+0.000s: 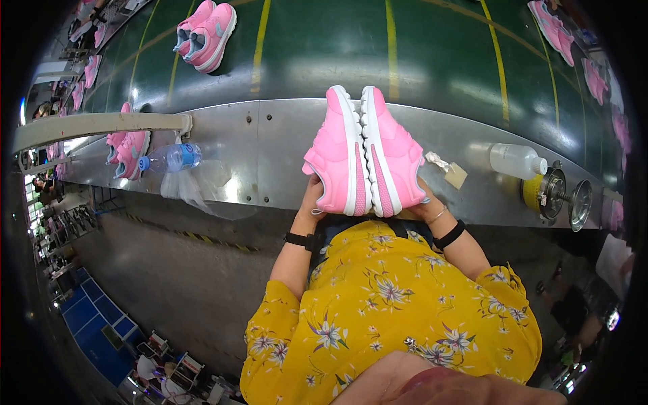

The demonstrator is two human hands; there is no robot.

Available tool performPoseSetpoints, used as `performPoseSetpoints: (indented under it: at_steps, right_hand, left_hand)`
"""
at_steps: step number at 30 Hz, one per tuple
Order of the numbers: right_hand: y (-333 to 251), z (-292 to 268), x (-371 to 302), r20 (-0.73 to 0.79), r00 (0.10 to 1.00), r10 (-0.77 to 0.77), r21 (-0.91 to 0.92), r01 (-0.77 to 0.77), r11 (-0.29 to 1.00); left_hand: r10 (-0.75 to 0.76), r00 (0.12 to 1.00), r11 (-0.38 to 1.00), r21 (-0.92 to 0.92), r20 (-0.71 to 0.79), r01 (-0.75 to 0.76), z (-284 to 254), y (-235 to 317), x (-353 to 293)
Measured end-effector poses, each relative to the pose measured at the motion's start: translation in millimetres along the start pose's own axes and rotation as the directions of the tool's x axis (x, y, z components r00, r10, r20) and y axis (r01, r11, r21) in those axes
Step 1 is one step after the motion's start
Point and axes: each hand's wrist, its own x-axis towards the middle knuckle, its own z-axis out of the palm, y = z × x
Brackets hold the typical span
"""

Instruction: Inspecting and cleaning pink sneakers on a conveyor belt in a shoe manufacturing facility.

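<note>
A metal ledge [283, 135] separates dark grey floor [202, 270] from green belt [324, 57].

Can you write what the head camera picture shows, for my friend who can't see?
Two pink, white-soled shoes are held sole to sole by a person's left hand and right hand. The person wears a yellow flowered top; beyond a metal ledge, more pink shoes sit on a green surface.

A metal ledge [226, 128] borders a green belt [324, 47] with yellow lines. On the left, a beige rail [101, 127] extends near a clear bottle [162, 159] and a plastic bag [183, 187]. On the right are a white scrap [437, 160], a beige block [456, 176], a white bottle [516, 160] and, apparently, a yellow can [532, 193].
</note>
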Motion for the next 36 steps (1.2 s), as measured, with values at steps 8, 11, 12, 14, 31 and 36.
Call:
performPoseSetpoints:
  at_steps: [8,11,12,14,31,36]
  right_hand:
    - [-1.8,1.3,0.4,0.022,1.0,-0.023,-0.005,0.023,1.0]
    - [-4.4,7.7,-4.8,0.033,0.999,-0.033,-0.081,0.036,0.996]
    - [-2.6,5.9,-5.1,0.036,0.999,-0.036,-0.084,0.039,0.996]
    - [4.2,-2.4,-3.6,0.041,0.999,-0.018,0.072,0.015,0.997]
    - [-12.0,-18.4,-32.2,0.0,0.99,-0.142,0.011,0.142,0.99]
    - [-32.8,1.3,-37.1,0.008,0.924,-0.383,-0.408,0.353,0.842]
  left_hand:
    - [0.117,0.992,0.982,0.142,0.052,-0.124,10.1,-0.2,-8.3]
    - [0.254,0.951,0.827,0.47,0.179,-0.309,3.7,1.5,-13.6]
    - [0.303,0.91,0.645,0.642,0.283,-0.415,0.8,2.4,-15.4]
    - [0.275,0.917,0.68,0.616,0.289,-0.398,1.5,6.6,-19.3]
    - [0.134,0.986,0.975,0.164,0.097,-0.149,27.8,36.7,-54.1]
    - [0.348,0.926,0.849,0.371,0.147,-0.378,47.0,55.8,-56.0]
